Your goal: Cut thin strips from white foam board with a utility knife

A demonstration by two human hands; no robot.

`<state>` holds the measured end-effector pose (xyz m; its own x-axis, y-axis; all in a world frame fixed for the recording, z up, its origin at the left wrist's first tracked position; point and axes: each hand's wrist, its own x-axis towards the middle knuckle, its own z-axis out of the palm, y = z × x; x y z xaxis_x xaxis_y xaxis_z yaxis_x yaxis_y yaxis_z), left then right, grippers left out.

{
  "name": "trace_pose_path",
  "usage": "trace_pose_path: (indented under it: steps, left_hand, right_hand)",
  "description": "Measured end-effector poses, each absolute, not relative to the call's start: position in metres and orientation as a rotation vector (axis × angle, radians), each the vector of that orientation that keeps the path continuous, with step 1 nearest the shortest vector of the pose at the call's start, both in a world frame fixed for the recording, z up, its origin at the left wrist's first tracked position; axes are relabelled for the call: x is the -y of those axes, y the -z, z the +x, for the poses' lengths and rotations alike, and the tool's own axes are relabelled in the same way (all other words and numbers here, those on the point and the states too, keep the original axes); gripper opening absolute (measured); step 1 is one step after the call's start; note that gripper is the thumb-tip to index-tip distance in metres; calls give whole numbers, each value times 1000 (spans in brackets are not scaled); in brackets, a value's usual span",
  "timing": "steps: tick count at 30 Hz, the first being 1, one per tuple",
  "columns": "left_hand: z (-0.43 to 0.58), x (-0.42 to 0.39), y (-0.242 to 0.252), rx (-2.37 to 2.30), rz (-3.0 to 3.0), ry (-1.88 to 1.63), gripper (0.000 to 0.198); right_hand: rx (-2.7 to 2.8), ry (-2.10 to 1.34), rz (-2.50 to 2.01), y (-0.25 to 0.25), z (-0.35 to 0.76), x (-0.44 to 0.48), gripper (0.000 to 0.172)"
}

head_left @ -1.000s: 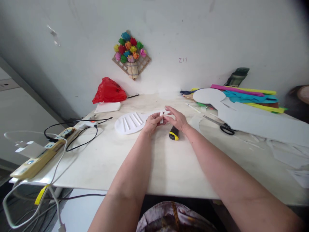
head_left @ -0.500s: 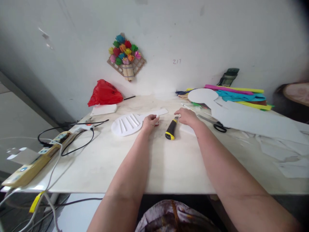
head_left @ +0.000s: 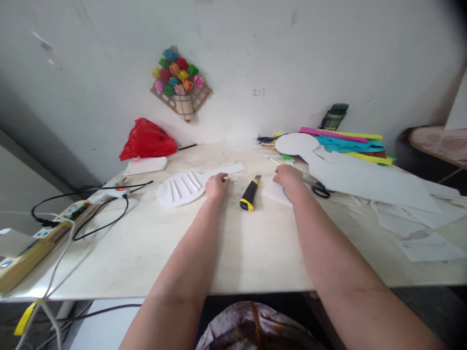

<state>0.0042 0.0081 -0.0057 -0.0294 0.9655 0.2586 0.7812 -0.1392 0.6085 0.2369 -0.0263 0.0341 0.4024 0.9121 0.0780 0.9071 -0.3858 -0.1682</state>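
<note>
A white paddle-shaped piece of foam board (head_left: 164, 194) lies on the table with several raised white strips across its round end. My left hand (head_left: 218, 185) is beside its handle, fingers curled together; what they hold, if anything, is hidden. A black and yellow utility knife (head_left: 249, 194) lies between my hands, blade showing, touched by neither. Farther right, my right hand (head_left: 289, 178) has its fingers bent down onto the edge of a small flat white piece (head_left: 276, 194), partly covering it. A white pen (head_left: 273, 160) lies just beyond these fingers.
Black-handled scissors (head_left: 320, 189) lie right of my right hand. A large white sheet (head_left: 365, 175), white scraps (head_left: 430, 247) and coloured material (head_left: 350, 144) spread across the right. Left are a red plastic bag (head_left: 148, 140), a white pad (head_left: 146, 166), and a power strip (head_left: 47, 238) with cables.
My right hand has moved away from the knife's blade onto the small white piece. A red thing that showed under my left hand is no longer visible. The view has shifted a little right.
</note>
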Motion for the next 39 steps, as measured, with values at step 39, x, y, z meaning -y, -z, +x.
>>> trace_pose_path:
  steps: [39]
  left_hand:
    - [4, 3, 7, -1437, 2672, -843, 18]
  right_hand:
    - [2511, 168, -1515, -24, 186, 36, 40]
